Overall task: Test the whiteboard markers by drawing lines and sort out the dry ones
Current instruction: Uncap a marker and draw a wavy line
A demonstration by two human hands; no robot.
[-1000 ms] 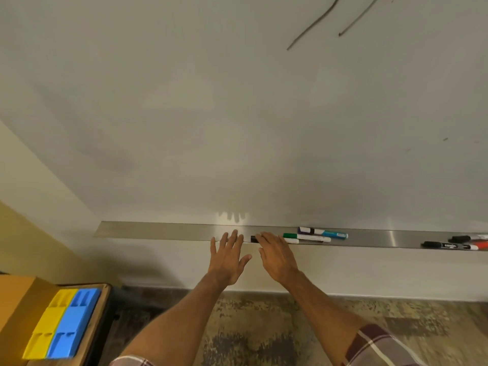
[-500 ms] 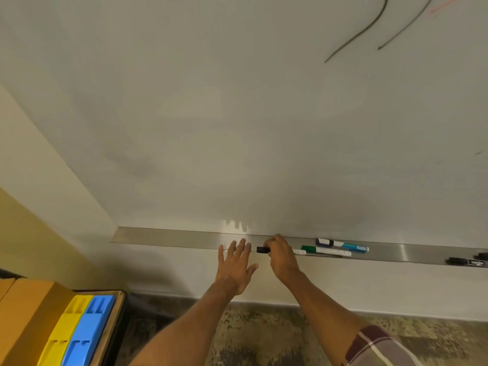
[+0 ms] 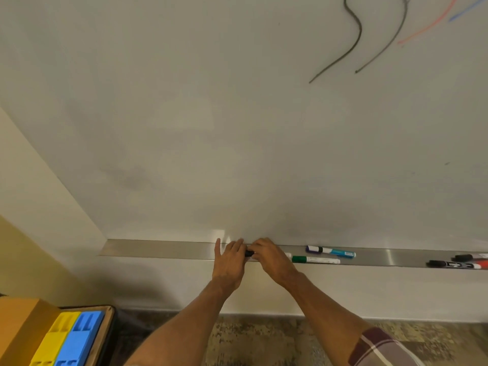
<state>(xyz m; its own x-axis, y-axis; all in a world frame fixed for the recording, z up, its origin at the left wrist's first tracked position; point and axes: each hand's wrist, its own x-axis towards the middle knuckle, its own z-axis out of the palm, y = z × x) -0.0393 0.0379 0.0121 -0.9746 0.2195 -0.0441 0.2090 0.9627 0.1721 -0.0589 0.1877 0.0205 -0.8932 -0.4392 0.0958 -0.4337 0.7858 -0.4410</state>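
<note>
- head view: both hands meet at the metal tray point(image 3: 158, 249) under the whiteboard point(image 3: 184, 128).
- right hand point(image 3: 272, 260) is curled round a black marker point(image 3: 249, 253), hiding most of its barrel.
- left hand point(image 3: 228, 262) grips the marker's black cap end with bent fingers, thumb sticking up.
- the marker is level, between the two hands, over the tray's front edge.
- green marker point(image 3: 315, 259) and blue marker point(image 3: 331, 251) lie on the tray just right of the right hand.
- two black-and-red markers point(image 3: 454, 264) lie at the tray's far right.
- two dark lines point(image 3: 353, 46), a red line point(image 3: 427, 29) and a blue stroke point(image 3: 464, 10) mark the board's top right.
- yellow bin point(image 3: 56, 339) and blue bin point(image 3: 81, 336) sit side by side at the bottom left.
</note>
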